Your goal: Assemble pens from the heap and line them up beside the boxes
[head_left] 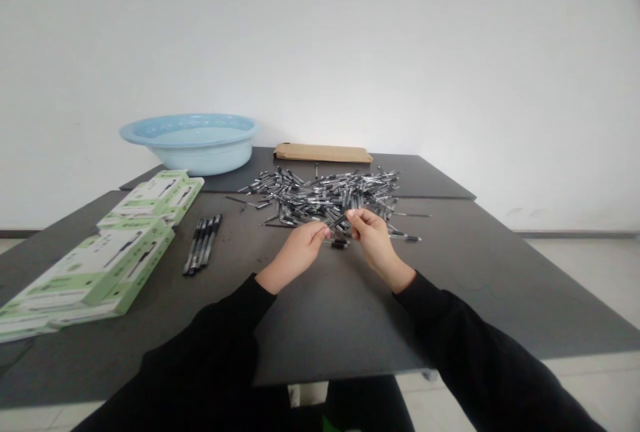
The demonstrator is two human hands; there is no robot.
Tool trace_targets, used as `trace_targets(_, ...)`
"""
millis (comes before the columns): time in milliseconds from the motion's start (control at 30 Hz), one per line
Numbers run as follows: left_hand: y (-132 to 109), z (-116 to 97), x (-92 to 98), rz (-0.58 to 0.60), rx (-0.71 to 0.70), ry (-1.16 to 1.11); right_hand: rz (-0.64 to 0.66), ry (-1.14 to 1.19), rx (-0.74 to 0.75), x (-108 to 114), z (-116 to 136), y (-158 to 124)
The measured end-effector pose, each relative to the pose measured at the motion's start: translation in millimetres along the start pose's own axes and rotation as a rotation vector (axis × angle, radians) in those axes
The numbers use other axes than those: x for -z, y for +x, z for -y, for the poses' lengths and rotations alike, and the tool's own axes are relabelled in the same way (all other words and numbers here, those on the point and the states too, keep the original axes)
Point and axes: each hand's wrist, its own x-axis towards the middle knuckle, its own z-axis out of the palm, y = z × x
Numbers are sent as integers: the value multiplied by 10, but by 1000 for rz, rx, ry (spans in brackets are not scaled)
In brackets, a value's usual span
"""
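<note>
Between my two hands is a dark pen (pixel 338 222), held slantwise just in front of a big heap of pens (pixel 320 195). My left hand (pixel 299 250) pinches its lower left end. At the upper right end, the thumb and fingers of my right hand (pixel 373 239) are closed on it. Loose black pen caps (pixel 339 243) lie on the table right below the held pen. To the left, several capped pens (pixel 202 244) rest side by side in a small row.
Green and white pen boxes (pixel 95 265) are stacked along the left of the dark table (pixel 320 332). Behind them stands a light blue basin (pixel 200 152). A flat brown cardboard piece (pixel 324 153) lies near the wall, beyond the heap.
</note>
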Motion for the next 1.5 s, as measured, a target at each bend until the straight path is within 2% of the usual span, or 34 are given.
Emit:
trace_targets(133, 28, 20, 37, 41, 11, 5, 30, 24, -53, -42, -33, 39)
trace_targets(267, 24, -1, 25, -43, -18, -55, 34, 81, -75, -61, -25, 71)
trace_targets(367, 12, -5, 5, -57, 138, -259, 34, 87, -69, -62, -43, 74)
trace_targets(467, -3, 0, -10, 62, 355, -545, 43, 80, -64, -47, -67, 75)
trace_targets(567, -13, 5, -20, 129, 423, -698, 55, 77, -72, -19, -76, 80)
trace_targets(733, -17, 8, -23, 18, 393, -724, 80, 103, -84, -1, -44, 63)
trace_targets(900, -24, -11, -34, 56, 443, -803, 110, 116, -93, -37, 18, 8)
trace_targets(1100, -15, 7, -15, -20, 371, -748, 132, 124, -69, -46, 53, -19)
trace_targets(1167, -17, 7, -2, 25, 395, -783, 128, 119, -65, -43, 53, -19)
trace_targets(1267, -41, -16, -1, 246, 448, -869, 135, 105, -68, -38, 54, -17)
trace_targets(1333, -64, -36, -13, 319, 427, -891, 149, 100, -66, -35, 57, -16)
trace_targets(1433, -80, -51, -35, 250, 359, -823, 165, 97, -69, -26, 65, -14)
trace_targets(1500, -73, -49, -46, 183, 322, -701, 172, 96, -77, -16, 68, -11)
